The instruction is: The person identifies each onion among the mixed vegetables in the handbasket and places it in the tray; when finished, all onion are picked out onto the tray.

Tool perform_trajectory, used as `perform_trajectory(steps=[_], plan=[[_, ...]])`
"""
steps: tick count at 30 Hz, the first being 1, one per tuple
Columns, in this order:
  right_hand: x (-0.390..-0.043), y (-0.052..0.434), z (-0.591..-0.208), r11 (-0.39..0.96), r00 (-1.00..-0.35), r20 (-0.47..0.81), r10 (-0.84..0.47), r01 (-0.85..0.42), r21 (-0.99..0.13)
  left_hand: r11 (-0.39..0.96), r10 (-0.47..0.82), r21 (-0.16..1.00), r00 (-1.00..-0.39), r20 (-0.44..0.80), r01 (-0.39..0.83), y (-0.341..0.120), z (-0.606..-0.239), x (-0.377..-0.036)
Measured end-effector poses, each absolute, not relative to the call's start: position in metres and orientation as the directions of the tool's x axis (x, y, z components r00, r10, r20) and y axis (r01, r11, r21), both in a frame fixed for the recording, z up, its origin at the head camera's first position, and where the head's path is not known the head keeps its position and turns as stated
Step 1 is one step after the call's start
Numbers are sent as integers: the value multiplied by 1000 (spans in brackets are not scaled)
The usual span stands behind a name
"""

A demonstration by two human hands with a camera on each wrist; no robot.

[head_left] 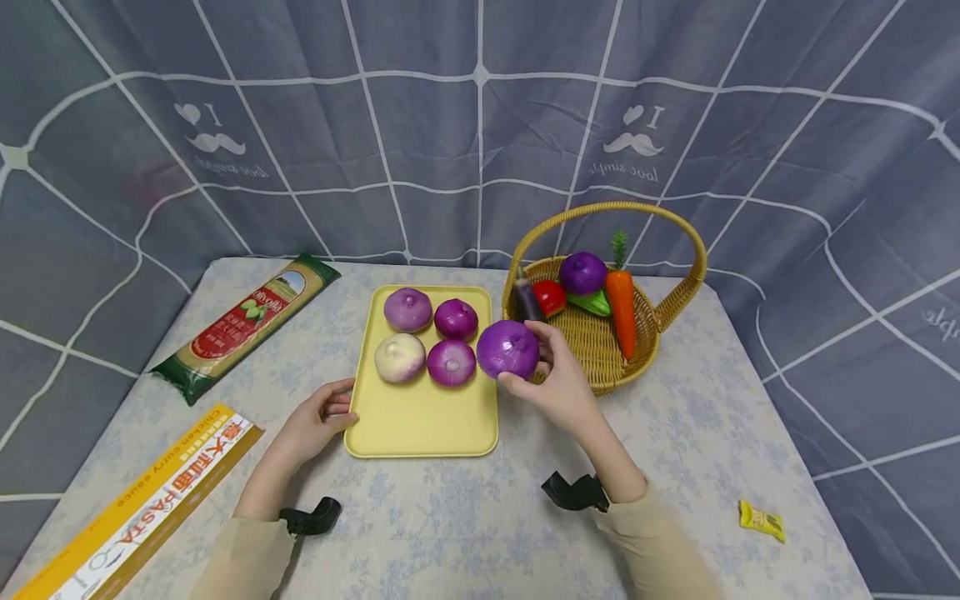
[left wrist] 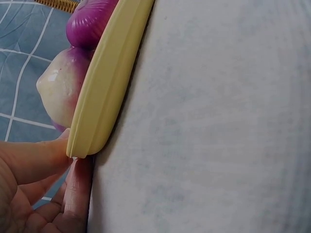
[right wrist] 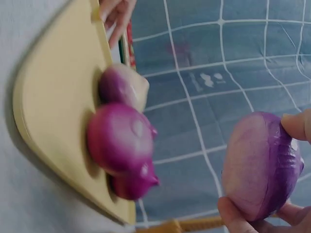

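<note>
My right hand [head_left: 551, 371] grips a large purple onion [head_left: 508, 349] just above the right edge of a yellow tray [head_left: 420, 421], beside a wicker basket [head_left: 600, 350]. In the right wrist view the same onion [right wrist: 260, 167] sits between my fingertips [right wrist: 296, 125]. Several onions lie on the tray: a pale one [head_left: 400, 357] and purple ones [head_left: 451, 362]. My left hand [head_left: 326, 414] pinches the tray's left rim; the left wrist view shows my fingers [left wrist: 34, 162] on the tray edge [left wrist: 104, 92].
The basket holds a carrot [head_left: 622, 312], a purple onion [head_left: 582, 272], an eggplant [head_left: 527, 302] and a red vegetable [head_left: 550, 297]. A spaghetti packet [head_left: 247, 325] lies at the left, a pasta box [head_left: 142, 512] at the front left, a small yellow wrapper [head_left: 761, 521] at the right.
</note>
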State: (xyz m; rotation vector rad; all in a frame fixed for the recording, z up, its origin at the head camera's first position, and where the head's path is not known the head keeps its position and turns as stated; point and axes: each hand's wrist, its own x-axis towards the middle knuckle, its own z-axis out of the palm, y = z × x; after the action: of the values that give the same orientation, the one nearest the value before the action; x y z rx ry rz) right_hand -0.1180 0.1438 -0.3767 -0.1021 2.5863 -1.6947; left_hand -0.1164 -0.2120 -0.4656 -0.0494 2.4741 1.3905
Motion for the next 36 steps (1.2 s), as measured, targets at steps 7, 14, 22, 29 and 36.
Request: perform_trajectory(steps=[7, 14, 22, 29, 36], plan=[[-113, 116, -396, 347, -989, -1, -147, -50, -937, 529, 105, 827, -951, -289, -193, -212, -466, -117], [-108, 88, -417, 361, -974, -24, -225, -60, -931, 517, 109, 832, -948, -298, -202, -212, -466, -116], [-108, 66, -431, 389, -949, -26, -315, -104, -915, 524, 116, 828, -947, -298, -197, -212, -465, -117], [-112, 52, -438, 476, -938, -14, -346, -162, -864, 528, 133, 831, -949, -284, -175, -214, -466, -117], [-113, 41, -443, 539, -921, 6, -389, -232, -810, 515, 136, 840, -951, -277, -172, -214, -466, -116]])
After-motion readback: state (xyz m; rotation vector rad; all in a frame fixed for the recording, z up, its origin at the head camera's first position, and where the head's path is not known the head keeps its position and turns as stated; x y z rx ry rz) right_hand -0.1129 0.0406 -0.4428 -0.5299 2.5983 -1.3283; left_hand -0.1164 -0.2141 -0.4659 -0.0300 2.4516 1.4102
